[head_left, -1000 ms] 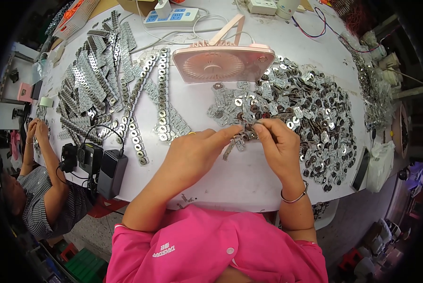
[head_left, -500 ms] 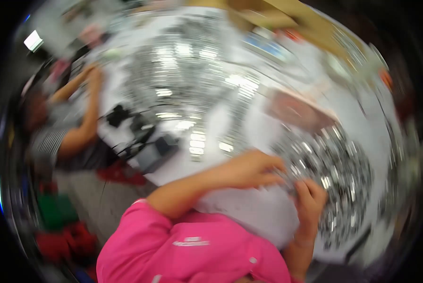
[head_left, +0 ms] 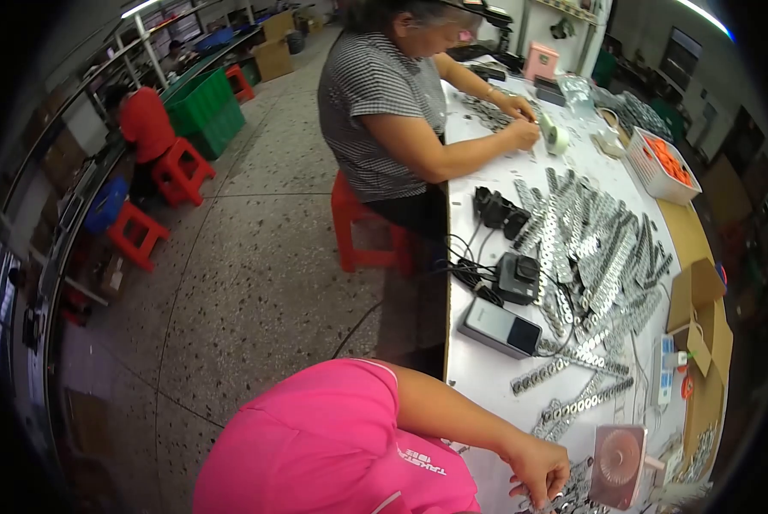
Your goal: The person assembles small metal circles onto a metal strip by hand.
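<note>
My left hand (head_left: 538, 469) is at the lower right, its fingers bent downward and drawn together over loose small metal parts (head_left: 577, 493) by the lower edge. Whatever is in its fingertips is too small and too cut off to make out. Out of the picture is my right hand. A pinkish square fan (head_left: 617, 467) stands just right of my left hand. Beyond the hand, long strips of ringed metal pieces (head_left: 585, 248) lie heaped on the white table (head_left: 474, 403).
A co-worker in a checked shirt (head_left: 384, 120) handles small parts beside a tape roll (head_left: 555, 139). A grey box-shaped device (head_left: 500, 327) and black cables lie nearer. At right are a power strip (head_left: 663, 370), an open carton (head_left: 699, 313) and a white basket (head_left: 658, 171) of orange pieces.
The view has swung to the left, bringing the co-worker and floor into the middle. My right hand has left the picture. Earlier, both hands were close together over the parts, blurred.
</note>
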Demonstrator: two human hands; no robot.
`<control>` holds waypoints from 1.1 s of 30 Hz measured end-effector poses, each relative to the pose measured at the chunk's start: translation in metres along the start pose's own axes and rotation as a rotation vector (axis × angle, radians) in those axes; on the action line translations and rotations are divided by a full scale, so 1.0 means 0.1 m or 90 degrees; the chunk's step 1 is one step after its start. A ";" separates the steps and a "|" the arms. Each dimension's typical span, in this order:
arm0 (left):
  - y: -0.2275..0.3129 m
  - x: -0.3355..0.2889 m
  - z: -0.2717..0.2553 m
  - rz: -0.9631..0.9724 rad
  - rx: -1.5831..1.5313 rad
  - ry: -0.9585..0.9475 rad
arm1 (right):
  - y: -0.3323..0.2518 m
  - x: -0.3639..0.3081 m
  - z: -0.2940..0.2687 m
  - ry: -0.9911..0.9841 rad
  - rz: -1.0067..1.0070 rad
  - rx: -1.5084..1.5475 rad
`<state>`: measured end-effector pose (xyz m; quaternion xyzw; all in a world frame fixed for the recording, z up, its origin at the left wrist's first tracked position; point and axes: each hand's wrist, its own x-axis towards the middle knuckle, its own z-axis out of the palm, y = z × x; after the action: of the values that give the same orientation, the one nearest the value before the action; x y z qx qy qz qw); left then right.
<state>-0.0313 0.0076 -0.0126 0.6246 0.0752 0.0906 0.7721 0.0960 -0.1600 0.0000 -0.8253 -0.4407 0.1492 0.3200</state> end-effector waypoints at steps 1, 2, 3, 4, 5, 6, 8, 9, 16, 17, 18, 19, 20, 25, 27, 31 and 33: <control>0.06 0.00 -0.01 -0.012 -0.009 -0.039 | 0.03 0.03 0.01 0.005 -0.050 -0.067; 0.10 -0.01 -0.02 -0.024 -0.017 -0.080 | 0.07 0.05 0.02 0.012 -0.100 -0.133; 0.13 -0.02 -0.02 -0.013 0.017 -0.027 | 0.11 0.07 0.03 0.021 -0.149 -0.198; 0.12 -0.03 -0.03 -0.009 0.017 -0.018 | 0.14 0.10 0.04 0.031 -0.198 -0.263; 0.12 -0.05 -0.04 0.077 0.144 0.052 | 0.15 0.12 0.05 0.043 -0.246 -0.328; 0.10 -0.05 -0.04 0.160 0.271 0.116 | 0.16 0.13 0.06 0.057 -0.287 -0.393; 0.05 -0.06 -0.01 0.172 0.336 0.146 | -0.24 0.01 0.12 0.102 -0.047 -0.084; 0.05 -0.07 0.00 0.196 0.375 0.155 | -0.34 0.01 0.14 0.104 -0.044 -0.091; -0.01 -0.05 0.15 0.268 0.304 0.245 | -0.54 -0.03 0.17 0.189 0.058 0.235; 0.04 -0.06 0.12 0.240 0.260 0.230 | -0.56 0.01 0.18 0.216 0.054 0.224; 0.06 -0.06 0.07 0.209 0.212 0.201 | -0.50 0.01 0.21 0.252 0.088 0.282; 0.05 -0.07 0.03 0.208 0.194 0.229 | -0.41 0.06 0.28 0.281 0.112 0.343; 0.04 -0.13 -0.04 0.219 0.236 0.257 | -0.17 0.10 0.29 0.244 0.164 0.334; 0.27 -0.14 -0.20 0.372 0.470 0.227 | -0.53 0.13 0.27 0.131 0.129 0.471; 0.30 -0.10 -0.19 0.391 0.484 0.171 | -0.50 0.11 0.24 0.152 0.136 0.449; 0.24 -0.05 -0.09 0.376 0.541 0.172 | -0.40 0.05 0.22 0.118 0.087 0.429; 0.20 -0.07 -0.03 0.367 0.552 0.195 | -0.40 0.03 0.22 0.086 0.068 0.422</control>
<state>-0.0401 0.0131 0.0061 0.8608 0.0429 0.3489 0.3680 0.0607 -0.1329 0.0104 -0.7065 -0.3023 0.2460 0.5907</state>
